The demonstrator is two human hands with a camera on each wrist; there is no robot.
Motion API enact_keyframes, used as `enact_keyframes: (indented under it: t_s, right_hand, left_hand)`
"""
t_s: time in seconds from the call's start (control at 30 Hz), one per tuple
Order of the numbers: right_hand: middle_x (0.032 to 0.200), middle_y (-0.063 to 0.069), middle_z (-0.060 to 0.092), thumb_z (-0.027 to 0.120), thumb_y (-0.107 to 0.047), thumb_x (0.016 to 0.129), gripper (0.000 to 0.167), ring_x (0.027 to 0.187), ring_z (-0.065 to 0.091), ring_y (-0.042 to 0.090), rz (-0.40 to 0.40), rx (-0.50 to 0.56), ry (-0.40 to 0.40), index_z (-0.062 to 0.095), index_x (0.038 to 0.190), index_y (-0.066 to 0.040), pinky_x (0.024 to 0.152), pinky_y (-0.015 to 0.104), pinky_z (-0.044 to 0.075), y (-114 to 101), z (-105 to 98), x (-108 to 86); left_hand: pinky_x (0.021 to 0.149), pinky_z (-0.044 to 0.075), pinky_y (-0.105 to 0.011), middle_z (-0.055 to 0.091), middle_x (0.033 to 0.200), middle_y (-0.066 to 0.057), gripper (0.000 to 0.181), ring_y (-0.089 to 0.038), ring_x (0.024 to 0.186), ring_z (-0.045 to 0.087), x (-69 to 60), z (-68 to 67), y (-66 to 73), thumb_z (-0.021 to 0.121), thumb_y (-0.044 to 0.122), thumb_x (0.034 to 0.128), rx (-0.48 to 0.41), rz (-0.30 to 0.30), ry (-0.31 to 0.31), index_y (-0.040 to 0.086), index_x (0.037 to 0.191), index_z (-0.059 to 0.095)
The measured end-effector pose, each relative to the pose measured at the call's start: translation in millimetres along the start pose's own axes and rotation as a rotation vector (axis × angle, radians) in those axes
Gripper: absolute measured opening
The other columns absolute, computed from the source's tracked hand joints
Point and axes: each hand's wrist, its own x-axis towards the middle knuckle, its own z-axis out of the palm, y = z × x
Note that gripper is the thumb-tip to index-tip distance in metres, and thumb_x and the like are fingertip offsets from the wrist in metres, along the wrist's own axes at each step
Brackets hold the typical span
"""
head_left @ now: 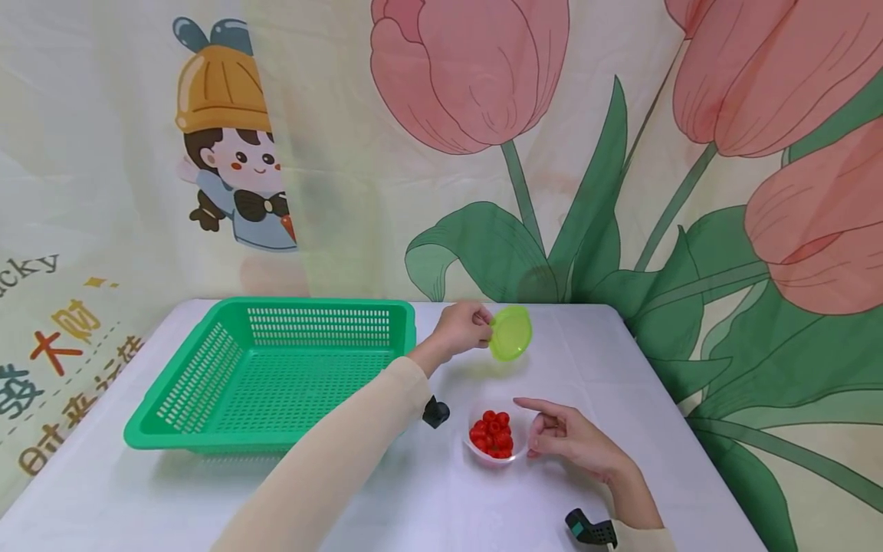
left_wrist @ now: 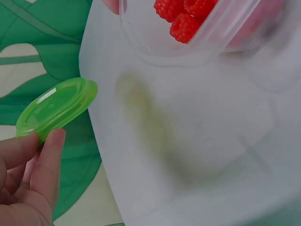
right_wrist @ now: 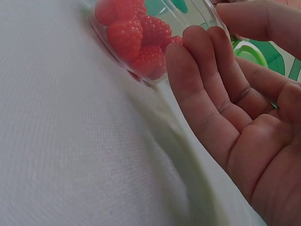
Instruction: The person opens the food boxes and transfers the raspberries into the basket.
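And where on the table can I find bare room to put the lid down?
Bare table: far right, between the lid and the table's right edge; also in front of the bowl. Crowded: beside the basket, where the left sleeve crosses, and right of the bowl, where the right hand is.

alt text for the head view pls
A person's left hand holds up a lime-green lid while the right hand is beside a clear container of red raspberries. A green basket stands at left on the white table.
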Motion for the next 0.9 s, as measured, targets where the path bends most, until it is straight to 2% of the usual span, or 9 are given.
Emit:
enact_keyframes:
  t_s: [0.23, 0.43, 0.5, 0.67, 0.9]
  right_hand:
    - [0.097, 0.009, 0.064, 0.069, -0.005, 0.099, 0.066, 0.089, 0.072, 0.024, -0.017, -0.008, -0.004, 0.044, 0.160, -0.001, 0.089, 0.034, 0.062, 1, 2, 1.9]
    - [0.097, 0.011, 0.063, 0.071, -0.004, 0.099, 0.064, 0.088, 0.072, 0.023, -0.027, -0.018, 0.003, 0.047, 0.158, -0.003, 0.087, 0.032, 0.062, 2, 2, 1.8]
    - [0.097, 0.011, 0.063, 0.071, -0.004, 0.099, 0.064, 0.088, 0.072, 0.023, -0.027, -0.021, 0.005, 0.047, 0.158, -0.003, 0.087, 0.032, 0.062, 2, 1, 1.4]
    - [0.097, 0.011, 0.063, 0.071, -0.003, 0.098, 0.065, 0.087, 0.071, 0.022, -0.028, -0.015, 0.004, 0.046, 0.158, -0.003, 0.087, 0.033, 0.062, 2, 0, 0.3]
    - [0.097, 0.011, 0.063, 0.071, -0.003, 0.098, 0.064, 0.088, 0.072, 0.022, -0.027, -0.014, 0.004, 0.047, 0.158, -0.004, 0.088, 0.033, 0.063, 2, -1, 0.2]
  left_hand:
    - [0.084, 0.063, -0.031, 0.069, 0.107, -0.014, 0.018, -0.021, 0.086, 0.074, 3.6, -7.1, -16.7, 0.068, 0.004, 0.1010, 0.007, -0.113, 0.039, 0.000, 0.118, 0.068]
    - [0.082, 0.063, -0.032, 0.074, 0.102, -0.013, 0.024, -0.019, 0.079, 0.073, 5.8, -13.0, -27.0, 0.065, -0.001, 0.0970, 0.023, -0.181, 0.054, 0.001, 0.120, 0.068]
    - [0.083, 0.063, -0.033, 0.073, 0.100, -0.012, 0.024, -0.018, 0.077, 0.071, 7.0, -13.4, -30.5, 0.065, -0.001, 0.0966, 0.041, -0.195, 0.056, 0.002, 0.121, 0.068]
    - [0.074, 0.060, -0.026, 0.070, 0.105, -0.013, 0.023, -0.017, 0.078, 0.066, 8.6, -13.0, -34.7, 0.066, 0.001, 0.0967, 0.112, -0.208, 0.060, 0.004, 0.120, 0.070]
    - [0.081, 0.061, -0.030, 0.065, 0.113, -0.015, 0.028, -0.019, 0.081, 0.063, 9.3, -11.9, -33.7, 0.067, 0.000, 0.0957, 0.171, -0.261, 0.051, 0.003, 0.123, 0.068]
